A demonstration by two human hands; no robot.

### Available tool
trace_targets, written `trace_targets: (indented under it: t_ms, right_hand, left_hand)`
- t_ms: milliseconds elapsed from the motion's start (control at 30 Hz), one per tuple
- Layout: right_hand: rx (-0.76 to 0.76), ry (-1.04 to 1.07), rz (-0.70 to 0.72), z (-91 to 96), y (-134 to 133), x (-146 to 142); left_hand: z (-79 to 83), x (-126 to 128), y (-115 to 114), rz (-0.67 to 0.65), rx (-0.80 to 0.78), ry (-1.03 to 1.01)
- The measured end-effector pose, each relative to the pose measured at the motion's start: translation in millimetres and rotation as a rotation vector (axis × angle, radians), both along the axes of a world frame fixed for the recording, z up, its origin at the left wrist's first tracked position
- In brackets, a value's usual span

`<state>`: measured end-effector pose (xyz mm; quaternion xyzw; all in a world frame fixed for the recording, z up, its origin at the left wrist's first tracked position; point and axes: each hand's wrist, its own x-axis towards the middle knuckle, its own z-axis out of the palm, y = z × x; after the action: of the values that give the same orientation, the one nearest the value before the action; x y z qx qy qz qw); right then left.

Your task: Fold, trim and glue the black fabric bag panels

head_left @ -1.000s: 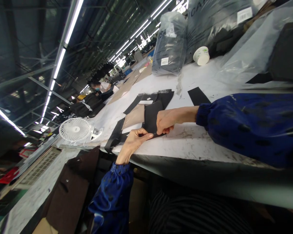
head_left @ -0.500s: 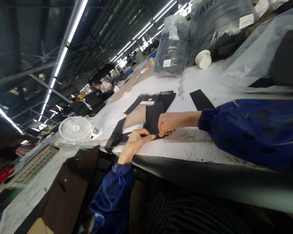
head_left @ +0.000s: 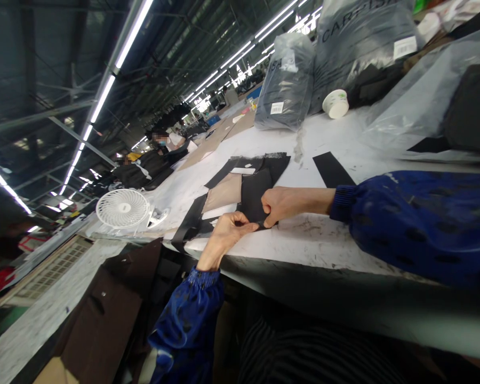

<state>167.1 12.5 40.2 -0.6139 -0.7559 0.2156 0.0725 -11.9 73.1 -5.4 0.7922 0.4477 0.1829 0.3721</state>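
My left hand (head_left: pixel 230 232) pinches the near edge of a black fabric piece (head_left: pixel 254 192) on the white table. Close beside it, my right hand (head_left: pixel 278 205) has its fingers curled down onto the same edge, thumb and forefinger pressing near the left fingertips. A beige fabric panel (head_left: pixel 223 193) lies just left of the black piece, with a small white strip (head_left: pixel 243 170) above it. Black strips (head_left: pixel 189 221) spread out to the left of my left hand. The fingertips partly hide the edge being held.
A white fan (head_left: pixel 122 208) stands at the table's left edge. Grey bags in clear plastic (head_left: pixel 286 88), a paper cup (head_left: pixel 336 104) and a loose black strip (head_left: pixel 333 168) lie farther back. Dark brown panels (head_left: pixel 104 314) are stacked below left. A person (head_left: pixel 170 141) sits in the distance.
The view has shifted slightly, so the table appears a little lower. My right fingers have shifted slightly on the black edge; both hands stay at the same spot.
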Motion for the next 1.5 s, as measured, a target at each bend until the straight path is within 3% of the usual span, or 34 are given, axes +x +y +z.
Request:
trace_targets:
  t_ms: [133,267,433,533,600,733,800,1000,1133,1367,1500]
  right_hand:
    - [0.055,-0.049,0.08,10.2,-3.2,2.1]
    - [-0.066,0.081,0.102,7.6,-4.5,5.7]
    - [-0.164,0.209,0.147,-7.2,0.2,19.4]
    - [-0.194,0.234,0.171,-6.6,0.9,23.8]
    - [-0.204,0.217,0.165,-4.1,0.3,24.5]
    - [-0.152,0.125,0.169,-3.5,-0.1,25.9]
    - [-0.13,0.098,0.174,-5.9,0.4,27.1]
    - [-0.051,0.067,0.13,-12.6,-1.0,22.1]
    - [0.029,-0.006,0.087,-15.8,-2.2,17.5]
    - [0.026,0.063,0.152,-22.8,4.5,23.2]
    - [0.106,0.039,0.137,-28.7,6.1,19.1]
  left_hand:
    - [-4.5,16.8,-13.0,0.0,0.086,0.036]
    - [-6.3,28.2,-21.5,-0.073,0.125,0.004]
    - [-0.9,-4.1,-9.9,-0.171,-0.11,-0.354]
    - [0.4,-27.5,-5.6,-0.116,-0.081,-0.492]
    - [-1.2,-34.3,-7.9,-0.109,0.008,-0.469]
    - [-10.2,-29.7,-16.9,-0.249,0.34,-0.276]
    - [-15.7,-25.2,-18.7,-0.275,0.429,-0.238]
    - [-21.8,-23.8,-17.8,-0.194,0.404,-0.271]
    - [-20.1,-23.9,-18.4,-0.213,0.411,-0.261]
    - [-17.4,-19.5,-16.6,-0.172,0.351,-0.181]
    - [-19.7,-27.2,-17.2,-0.264,0.429,-0.174]
